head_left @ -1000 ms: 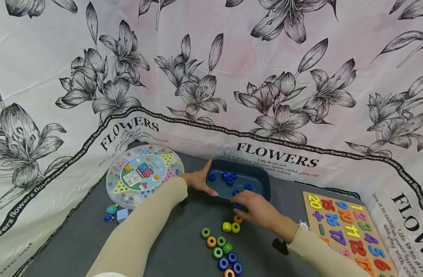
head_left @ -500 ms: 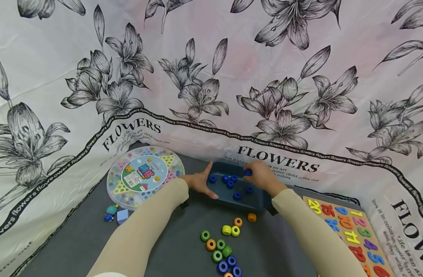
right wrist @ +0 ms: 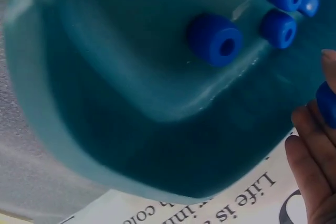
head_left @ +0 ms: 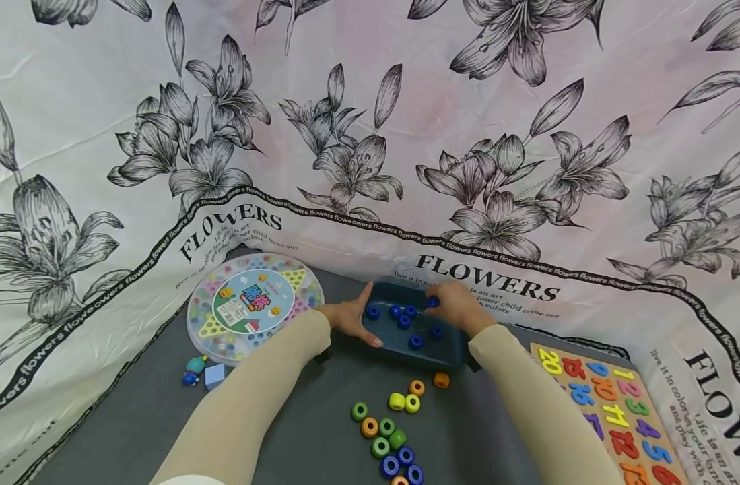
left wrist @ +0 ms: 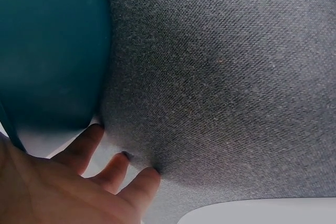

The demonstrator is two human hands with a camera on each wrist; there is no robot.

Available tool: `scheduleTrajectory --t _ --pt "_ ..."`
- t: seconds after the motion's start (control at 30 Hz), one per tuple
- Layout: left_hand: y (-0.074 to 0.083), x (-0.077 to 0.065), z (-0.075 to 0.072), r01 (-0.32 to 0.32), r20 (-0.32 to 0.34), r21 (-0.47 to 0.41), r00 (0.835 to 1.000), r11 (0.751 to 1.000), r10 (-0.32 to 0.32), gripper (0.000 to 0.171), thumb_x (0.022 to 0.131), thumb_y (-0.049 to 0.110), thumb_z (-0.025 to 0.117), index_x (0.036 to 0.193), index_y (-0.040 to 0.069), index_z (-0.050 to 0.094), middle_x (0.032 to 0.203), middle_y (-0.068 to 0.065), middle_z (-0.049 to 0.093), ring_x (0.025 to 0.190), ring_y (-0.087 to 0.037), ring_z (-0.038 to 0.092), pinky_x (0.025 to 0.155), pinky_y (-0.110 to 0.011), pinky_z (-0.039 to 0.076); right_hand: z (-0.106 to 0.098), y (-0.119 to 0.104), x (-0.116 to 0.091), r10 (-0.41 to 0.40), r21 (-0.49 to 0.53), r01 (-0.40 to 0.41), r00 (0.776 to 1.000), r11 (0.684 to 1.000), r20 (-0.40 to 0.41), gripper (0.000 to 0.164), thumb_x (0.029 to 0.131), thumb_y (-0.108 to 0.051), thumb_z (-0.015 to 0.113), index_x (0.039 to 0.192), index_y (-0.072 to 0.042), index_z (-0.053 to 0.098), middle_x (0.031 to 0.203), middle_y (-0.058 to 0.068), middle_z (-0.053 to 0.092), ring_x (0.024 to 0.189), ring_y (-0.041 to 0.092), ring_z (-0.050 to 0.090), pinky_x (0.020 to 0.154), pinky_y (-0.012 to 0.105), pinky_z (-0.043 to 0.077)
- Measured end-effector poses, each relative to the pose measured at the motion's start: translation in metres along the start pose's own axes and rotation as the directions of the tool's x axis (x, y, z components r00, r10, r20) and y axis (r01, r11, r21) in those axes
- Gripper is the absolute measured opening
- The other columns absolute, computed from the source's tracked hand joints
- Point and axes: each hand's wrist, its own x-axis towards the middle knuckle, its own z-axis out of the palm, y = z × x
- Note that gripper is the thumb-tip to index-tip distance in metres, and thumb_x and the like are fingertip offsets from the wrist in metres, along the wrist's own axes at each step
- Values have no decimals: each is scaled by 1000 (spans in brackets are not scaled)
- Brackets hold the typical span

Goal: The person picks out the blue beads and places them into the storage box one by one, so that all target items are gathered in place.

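A dark teal tray [head_left: 389, 340] stands at the back of the grey table, with several blue beads [head_left: 404, 321] on its floor. My left hand [head_left: 348, 318] touches the tray's left end, thumb and forefinger spread along it. In the left wrist view, other fingers of that hand rest by the tray's outer wall [left wrist: 58, 51]. Over the tray's far right part, my right hand [head_left: 459, 308] pinches one blue bead [right wrist: 328, 106] between thumb and fingers. Inside the tray, a larger-looking blue bead [right wrist: 215, 40] shows in the right wrist view.
Loose green, blue, yellow and orange beads [head_left: 386, 427] lie in front of the tray. At the left are a round game board [head_left: 200, 323], a light blue block [head_left: 215, 376] and a small toy figure [head_left: 194, 370]. A number puzzle board [head_left: 633, 417] lies right; a flowered sheet [head_left: 345, 249] hangs behind.
My right hand has moved from the tray's near edge to over its far right part, carrying a blue bead, then stays almost still. An orange bead came into view. The left hand has not moved.
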Motion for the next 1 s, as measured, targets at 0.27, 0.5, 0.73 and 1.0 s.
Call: scheduleTrajectory --t 0.27,0.5,0.73,1.0 --pt "-2 1 2 16 7 -3 1000 1000 -16 130 66 59 75 146 28 -24 156 -14 13 144 -32 16 115 -46 19 9 2 -2 22 9 -22 1000 1000 16 40 81 -27 72 115 -6 65 109 10 67 100 28 61 88 45 48" --pt "-2 2 3 19 14 12 1000 1000 -19 130 67 60 74 145 28 -24 156 -15 14 143 -32 17 115 -46 19 15 2 -5 22 31 -23 999 999 31 41 82 -27 71 115 -5 64 111 10 67 101 28 62 89 44 48" --pt "-3 2 1 10 8 5 1000 1000 -10 130 66 60 75 146 27 -23 156 -15 14 143 -34 16 115 -47 19 11 -6 -4 -5 19 6 1000 1000 -28 43 84 -30 69 119 -7 62 118 11 65 105 28 62 91 45 48" --pt "-2 5 -2 23 13 19 1000 1000 -23 129 67 61 73 146 28 -24 155 -17 17 142 -36 20 114 -47 22 6 -59 -31 -314 -65 307 922 950 -228 17 85 -25 68 99 -14 69 92 -2 69 78 10 64 69 29 53"
